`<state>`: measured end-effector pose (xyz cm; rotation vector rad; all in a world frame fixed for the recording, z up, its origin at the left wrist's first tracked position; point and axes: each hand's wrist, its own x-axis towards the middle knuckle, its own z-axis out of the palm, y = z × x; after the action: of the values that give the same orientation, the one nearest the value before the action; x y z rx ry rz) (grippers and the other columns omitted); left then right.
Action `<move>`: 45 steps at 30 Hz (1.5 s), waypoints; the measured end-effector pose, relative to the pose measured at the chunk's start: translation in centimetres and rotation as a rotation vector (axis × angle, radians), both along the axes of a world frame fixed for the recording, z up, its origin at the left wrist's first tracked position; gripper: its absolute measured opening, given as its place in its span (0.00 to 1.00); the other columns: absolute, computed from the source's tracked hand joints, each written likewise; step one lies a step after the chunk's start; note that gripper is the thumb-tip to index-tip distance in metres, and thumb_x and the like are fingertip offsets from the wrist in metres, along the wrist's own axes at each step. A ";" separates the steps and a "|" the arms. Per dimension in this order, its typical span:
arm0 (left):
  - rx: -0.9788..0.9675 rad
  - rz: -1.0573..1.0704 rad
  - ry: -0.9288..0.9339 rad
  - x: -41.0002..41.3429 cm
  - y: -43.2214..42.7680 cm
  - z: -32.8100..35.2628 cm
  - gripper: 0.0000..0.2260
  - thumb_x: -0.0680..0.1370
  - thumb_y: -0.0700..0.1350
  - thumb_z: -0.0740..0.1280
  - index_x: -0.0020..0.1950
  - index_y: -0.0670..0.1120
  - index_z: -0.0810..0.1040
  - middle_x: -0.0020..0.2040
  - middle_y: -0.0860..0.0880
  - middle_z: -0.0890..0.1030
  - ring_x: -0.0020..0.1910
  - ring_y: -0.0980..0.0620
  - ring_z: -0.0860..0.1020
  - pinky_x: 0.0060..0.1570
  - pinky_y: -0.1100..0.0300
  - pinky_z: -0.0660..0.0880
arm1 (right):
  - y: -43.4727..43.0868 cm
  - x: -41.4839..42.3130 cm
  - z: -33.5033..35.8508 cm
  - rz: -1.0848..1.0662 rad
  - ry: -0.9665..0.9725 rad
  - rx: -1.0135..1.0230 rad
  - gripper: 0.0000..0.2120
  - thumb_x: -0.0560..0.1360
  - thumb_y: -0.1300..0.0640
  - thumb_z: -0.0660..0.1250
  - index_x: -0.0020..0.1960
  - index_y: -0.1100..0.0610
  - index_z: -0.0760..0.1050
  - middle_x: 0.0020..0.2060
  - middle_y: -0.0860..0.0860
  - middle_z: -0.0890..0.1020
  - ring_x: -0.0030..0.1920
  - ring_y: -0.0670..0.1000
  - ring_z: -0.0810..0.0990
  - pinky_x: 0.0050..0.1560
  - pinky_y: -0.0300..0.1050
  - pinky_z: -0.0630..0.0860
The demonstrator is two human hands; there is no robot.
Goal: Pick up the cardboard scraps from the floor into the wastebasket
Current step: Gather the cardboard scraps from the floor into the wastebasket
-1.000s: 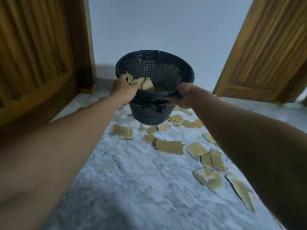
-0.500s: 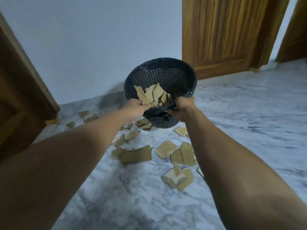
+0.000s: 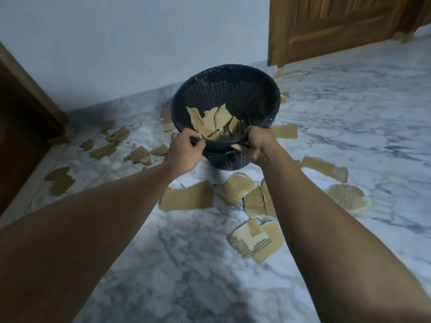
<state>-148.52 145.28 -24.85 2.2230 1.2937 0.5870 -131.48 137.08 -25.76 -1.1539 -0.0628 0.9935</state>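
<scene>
Two bare forearms reach forward from the near edge over the grey-veined white marble floor (image 3: pixel 186 276). Between them and to the right lie torn brown cardboard scraps: a peeled, corrugated piece (image 3: pixel 256 241) nearest, then a flat rectangular scrap (image 3: pixel 186 197) and a cluster of rounded pieces (image 3: pixel 238 187) just beyond it, with a frayed oval scrap (image 3: pixel 347 199) out to the right. More small scraps (image 3: pixel 116 141) are scattered farther off on the left. Past these, the left hand (image 3: pixel 184 152) and the right hand (image 3: pixel 258 145) each curl their fingers tightly round the near rim of a dark navy plastic mesh wastebasket (image 3: pixel 233 89), side by side. The wastebasket is tilted with its mouth toward the person; whether its base touches the floor cannot be told. Inside it, several jagged cardboard pieces (image 3: pixel 214 122) pile against the near wall. Behind stand a pale wall (image 3: pixel 140 43), a brown wooden door (image 3: pixel 326 26) at far right and dark wooden panelling (image 3: pixel 21 108) at left.
</scene>
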 end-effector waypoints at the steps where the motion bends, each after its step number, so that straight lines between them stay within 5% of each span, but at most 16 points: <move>1: 0.007 0.007 -0.028 0.0 0.2 0.0 0.12 0.79 0.51 0.65 0.60 0.50 0.73 0.57 0.46 0.71 0.50 0.48 0.75 0.52 0.56 0.71 | 0.3 0.1 0.4 0.041 0.003 -0.001 0.11 0.80 0.66 0.63 0.62 0.64 0.73 0.53 0.62 0.80 0.44 0.59 0.84 0.28 0.47 0.81; 6: -0.026 0.064 -0.117 0.5 0.7 0.0 0.21 0.80 0.53 0.62 0.71 0.50 0.66 0.63 0.45 0.64 0.63 0.42 0.72 0.63 0.53 0.68 | 0.9 0.1 1.7 0.180 -0.011 -0.002 0.15 0.82 0.55 0.64 0.65 0.62 0.72 0.56 0.60 0.80 0.46 0.58 0.82 0.33 0.50 0.83; 9: 0.002 0.121 -0.139 0.4 -1.2 -0.8 0.29 0.79 0.52 0.63 0.78 0.55 0.55 0.71 0.44 0.62 0.68 0.42 0.68 0.64 0.49 0.68 | -0.3 -0.2 0.8 0.206 -0.115 -0.053 0.26 0.77 0.43 0.70 0.64 0.62 0.74 0.55 0.59 0.82 0.48 0.61 0.85 0.37 0.52 0.83; 11: 0.000 0.195 -0.123 0.4 -3.4 -2.9 0.28 0.77 0.51 0.65 0.76 0.53 0.60 0.70 0.44 0.66 0.67 0.42 0.69 0.62 0.48 0.70 | -2.3 -0.1 -0.7 0.203 -0.267 -0.200 0.33 0.73 0.37 0.70 0.63 0.64 0.73 0.51 0.57 0.80 0.48 0.63 0.84 0.39 0.54 0.84; 14: -0.078 0.034 0.117 0.5 -7.9 -7.8 0.18 0.75 0.52 0.68 0.63 0.49 0.75 0.62 0.44 0.75 0.62 0.41 0.74 0.58 0.49 0.74 | -7.6 0.0 -3.9 0.312 -0.626 -0.521 0.32 0.77 0.40 0.68 0.68 0.65 0.70 0.56 0.60 0.78 0.50 0.63 0.83 0.39 0.54 0.84; 17: -0.189 -0.193 0.413 0.8 -12.5 -12.0 0.23 0.76 0.55 0.68 0.68 0.48 0.70 0.68 0.44 0.70 0.66 0.40 0.69 0.60 0.49 0.70 | -15.1 1.3 -8.2 0.419 -0.996 -0.882 0.26 0.79 0.47 0.66 0.70 0.62 0.71 0.63 0.61 0.79 0.62 0.62 0.78 0.57 0.53 0.78; 20: -0.340 -0.308 0.627 0.7 -14.7 -15.2 0.37 0.75 0.66 0.64 0.78 0.49 0.57 0.77 0.45 0.60 0.74 0.38 0.61 0.67 0.42 0.65 | -23.7 1.9 -11.4 0.391 -0.957 -1.213 0.24 0.80 0.47 0.60 0.74 0.54 0.65 0.70 0.59 0.69 0.70 0.64 0.67 0.69 0.59 0.67; 25: -0.137 -0.329 0.637 -0.1 -15.4 -17.2 0.37 0.71 0.69 0.67 0.72 0.49 0.65 0.70 0.44 0.67 0.70 0.41 0.64 0.62 0.44 0.69 | -31.5 -2.7 -15.1 0.466 -0.833 -1.314 0.26 0.74 0.38 0.48 0.70 0.43 0.62 0.72 0.52 0.64 0.72 0.63 0.60 0.66 0.70 0.62; 28: -0.277 -0.252 0.602 -0.8 -15.4 -17.2 0.41 0.65 0.68 0.73 0.71 0.49 0.66 0.70 0.45 0.70 0.69 0.40 0.67 0.62 0.44 0.68 | -32.4 -6.0 -15.2 0.400 -0.896 -1.341 0.22 0.80 0.44 0.57 0.73 0.41 0.62 0.72 0.51 0.63 0.70 0.63 0.61 0.63 0.65 0.69; 30: -0.327 -0.285 0.557 -1.4 -15.3 -17.6 0.41 0.67 0.67 0.73 0.72 0.49 0.65 0.70 0.45 0.70 0.69 0.41 0.68 0.63 0.42 0.68 | -32.4 -7.1 -15.0 0.357 -0.961 -1.368 0.28 0.79 0.46 0.62 0.77 0.45 0.57 0.72 0.53 0.64 0.68 0.65 0.64 0.63 0.63 0.71; 33: -0.341 -0.328 0.473 -2.2 -15.3 -18.0 0.44 0.69 0.70 0.68 0.75 0.44 0.60 0.72 0.43 0.67 0.71 0.41 0.65 0.65 0.42 0.65 | -32.4 -6.4 -14.9 0.223 -0.836 -1.321 0.37 0.76 0.44 0.67 0.79 0.49 0.53 0.72 0.57 0.63 0.67 0.67 0.66 0.65 0.61 0.68; 36: -0.332 -0.357 0.427 -1.6 -15.7 -17.4 0.44 0.71 0.70 0.66 0.75 0.42 0.60 0.74 0.43 0.62 0.72 0.41 0.62 0.67 0.42 0.64 | -32.0 -5.3 -15.1 0.153 -0.731 -1.314 0.35 0.77 0.45 0.64 0.79 0.50 0.54 0.72 0.60 0.65 0.67 0.68 0.69 0.68 0.62 0.67; 40: -0.301 -0.482 0.503 0.4 -17.0 -16.7 0.40 0.72 0.64 0.70 0.75 0.44 0.58 0.73 0.44 0.61 0.72 0.41 0.61 0.66 0.43 0.65 | -31.3 -4.3 -15.0 0.142 -0.627 -1.474 0.30 0.76 0.42 0.62 0.73 0.53 0.62 0.69 0.58 0.69 0.70 0.62 0.65 0.67 0.59 0.62; 45: -0.292 -0.503 0.565 2.2 -19.1 -17.0 0.44 0.71 0.52 0.76 0.77 0.48 0.52 0.72 0.41 0.61 0.70 0.39 0.63 0.62 0.45 0.69 | -31.9 -4.1 -14.7 0.114 -0.555 -1.521 0.42 0.62 0.39 0.77 0.66 0.56 0.62 0.63 0.58 0.70 0.68 0.61 0.68 0.65 0.57 0.66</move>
<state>-146.28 126.20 -41.82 2.4021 0.9062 -0.4167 -135.55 105.21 -40.44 -2.8220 0.2355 0.6934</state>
